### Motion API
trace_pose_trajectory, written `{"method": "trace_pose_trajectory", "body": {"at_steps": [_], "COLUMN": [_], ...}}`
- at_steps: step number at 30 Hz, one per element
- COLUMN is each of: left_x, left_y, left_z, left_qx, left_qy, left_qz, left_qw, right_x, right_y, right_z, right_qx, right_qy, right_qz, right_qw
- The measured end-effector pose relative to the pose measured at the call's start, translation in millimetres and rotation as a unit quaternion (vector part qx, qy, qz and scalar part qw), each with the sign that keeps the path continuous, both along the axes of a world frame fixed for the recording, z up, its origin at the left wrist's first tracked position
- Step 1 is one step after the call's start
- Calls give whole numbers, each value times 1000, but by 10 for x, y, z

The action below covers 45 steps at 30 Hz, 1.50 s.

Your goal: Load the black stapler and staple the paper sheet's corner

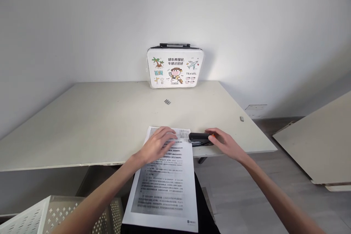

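Observation:
A black stapler [200,138] lies near the table's front edge, its front end at the upper right edge of a printed sheet of paper [167,186]. My right hand [223,142] is closed around the stapler's back end, where a bit of orange shows. Spread over the top of the paper is my left hand [159,144], its fingers apart and resting on the print. The lower part of the paper hangs past the table edge over my lap. Whether there are several sheets, I cannot tell.
Several short strips of staples [167,102] lie mid-table, and a small grey block [241,119] near the right edge. A white cartoon case [175,67] stands against the wall. A perforated basket [63,210] is below at left. Another pale tabletop [320,139] stands at right.

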<state>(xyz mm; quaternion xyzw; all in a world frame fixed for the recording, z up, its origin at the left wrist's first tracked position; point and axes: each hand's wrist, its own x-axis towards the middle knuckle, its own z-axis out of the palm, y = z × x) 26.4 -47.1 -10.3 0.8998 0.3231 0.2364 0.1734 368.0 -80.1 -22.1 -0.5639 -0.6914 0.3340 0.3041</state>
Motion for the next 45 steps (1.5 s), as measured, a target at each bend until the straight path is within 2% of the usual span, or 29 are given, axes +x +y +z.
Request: {"method": "trace_pose_trajectory", "body": {"at_steps": [2, 4, 9, 13, 16, 28, 45], "left_x": [-59, -73, 26, 82, 94, 178, 146], "left_y": [-76, -127, -199, -253, -289, -388, -353], "left_z": [23, 5, -130, -207, -230, -317, -269], "left_qx": [1, 9, 47, 77, 89, 100, 63], "left_qy": [51, 86, 122, 125, 121, 116, 107], "left_qz": [-48, -70, -76, -74, -67, -39, -67], "left_qw": [998, 994, 988, 986, 986, 987, 990], "right_x": [-56, -164, -521, -727, -812, -886, -916], "right_y": [40, 97, 232, 292, 312, 331, 337], "right_z": [80, 158, 329, 404, 416, 346, 357], "right_qx": [-2, 7, 35, 44, 45, 23, 31], "right_qy": [2, -21, -120, -161, -170, -222, -243], "right_qz": [-22, -26, 28, 72, 87, 70, 88], "right_qw": [1000, 999, 992, 983, 981, 972, 965]}}
